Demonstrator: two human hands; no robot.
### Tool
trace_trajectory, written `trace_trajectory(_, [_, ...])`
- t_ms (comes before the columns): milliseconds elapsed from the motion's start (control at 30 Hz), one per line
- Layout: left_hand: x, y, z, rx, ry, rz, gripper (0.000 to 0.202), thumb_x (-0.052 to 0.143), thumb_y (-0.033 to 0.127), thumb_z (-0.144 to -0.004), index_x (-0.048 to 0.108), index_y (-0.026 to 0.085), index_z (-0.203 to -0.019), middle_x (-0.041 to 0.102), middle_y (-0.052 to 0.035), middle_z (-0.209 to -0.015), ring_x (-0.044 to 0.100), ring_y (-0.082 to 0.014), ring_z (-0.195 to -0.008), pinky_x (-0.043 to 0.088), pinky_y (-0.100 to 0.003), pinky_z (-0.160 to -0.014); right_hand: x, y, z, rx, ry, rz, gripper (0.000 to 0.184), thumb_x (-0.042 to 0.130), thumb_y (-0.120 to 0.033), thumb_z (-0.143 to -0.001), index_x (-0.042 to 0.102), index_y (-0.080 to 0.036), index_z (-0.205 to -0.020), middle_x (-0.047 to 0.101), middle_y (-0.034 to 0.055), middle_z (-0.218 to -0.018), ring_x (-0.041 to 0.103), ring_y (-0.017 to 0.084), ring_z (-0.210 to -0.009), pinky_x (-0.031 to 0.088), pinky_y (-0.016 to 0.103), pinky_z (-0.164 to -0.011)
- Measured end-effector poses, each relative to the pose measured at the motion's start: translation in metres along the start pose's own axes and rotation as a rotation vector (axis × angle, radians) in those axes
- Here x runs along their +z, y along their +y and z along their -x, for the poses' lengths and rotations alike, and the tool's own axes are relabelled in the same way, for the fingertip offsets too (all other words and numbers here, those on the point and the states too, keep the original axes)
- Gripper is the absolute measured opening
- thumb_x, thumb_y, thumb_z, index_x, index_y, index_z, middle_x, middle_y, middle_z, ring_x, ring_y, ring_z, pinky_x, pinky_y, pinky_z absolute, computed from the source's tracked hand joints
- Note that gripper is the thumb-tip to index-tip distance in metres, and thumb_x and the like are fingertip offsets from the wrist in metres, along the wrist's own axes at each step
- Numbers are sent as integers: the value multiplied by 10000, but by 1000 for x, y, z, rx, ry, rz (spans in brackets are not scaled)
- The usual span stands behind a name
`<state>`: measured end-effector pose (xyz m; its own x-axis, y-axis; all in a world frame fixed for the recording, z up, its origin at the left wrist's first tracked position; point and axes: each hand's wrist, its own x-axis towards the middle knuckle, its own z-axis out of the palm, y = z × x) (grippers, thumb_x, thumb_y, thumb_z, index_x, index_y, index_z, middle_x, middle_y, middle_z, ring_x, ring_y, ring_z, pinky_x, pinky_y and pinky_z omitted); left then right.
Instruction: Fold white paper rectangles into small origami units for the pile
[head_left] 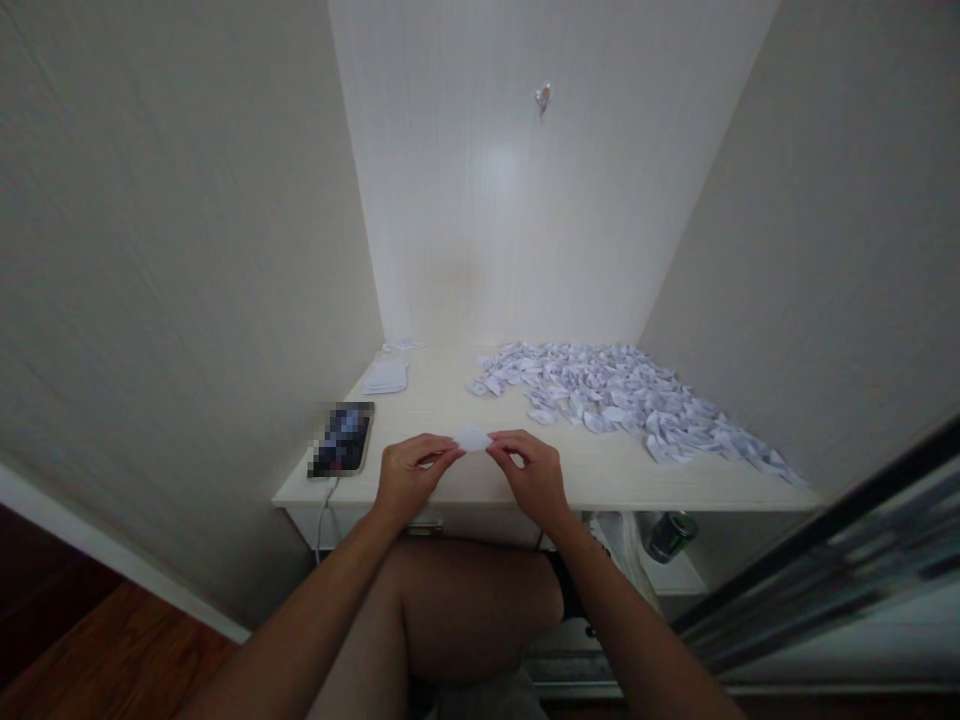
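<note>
A small white piece of paper [473, 438] is held up over the front part of the desk. My left hand [417, 472] pinches its left end between thumb and fingers. At the opposite end, my right hand [531, 474] grips it the same way. The paper looks partly folded, though its exact shape is too small to make out. Beyond my right hand spreads a large heap of folded white paper pieces [600, 385]. Past my left hand lies a stack of flat white paper sheets [386, 377].
A phone [343, 438] with a white cable [321, 520] lies at the desk's left edge. More white paper [403, 344] rests in the back left corner. Walls enclose the desk [442, 400] on three sides. A dark green can [670, 536] stands on a shelf below, right.
</note>
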<state>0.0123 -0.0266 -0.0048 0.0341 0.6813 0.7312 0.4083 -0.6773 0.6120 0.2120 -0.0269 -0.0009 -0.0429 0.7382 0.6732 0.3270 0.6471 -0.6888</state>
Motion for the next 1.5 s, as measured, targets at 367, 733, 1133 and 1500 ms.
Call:
trace_trajectory(367, [-2,-3,-4,129,-128,-62,135,651,264,-901,776,233,-943,748,-71,-898,703,-180,-809,577,-264,-648,2,7,0,59,-25,-55,89,676,-256,-850,748,-247,-798,762,59,-948,710,211,-869,568,346,-790])
trace_trajectory(733, [5,1,-4,71,-117,3,122,610,240,-917,721,199,-884,706,-61,-842,664,-172,-795,551,-285,-717,7,1,0,-24,-36,-15,99,690,-254,-855,769,-264,-914,744,71,-1041,699,212,-945,560,352,-836])
trace_trajectory(1133, [9,1,-2,52,-89,12,105,699,280,-865,793,242,-893,721,-66,-890,683,-175,-810,569,-281,-696,6,1,1,76,-33,-129,116,681,-282,-860,785,-287,-808,770,47,-989,714,226,-928,551,367,-838])
trace_trajectory(1500, [19,5,-5,-408,36,447,260,838,357,-693,728,147,-799,750,-50,-745,731,-203,-669,633,-321,-644,11,7,1,276,14,-266,102,756,-310,-769,739,-219,-811,759,47,-822,699,203,-760,551,324,-727])
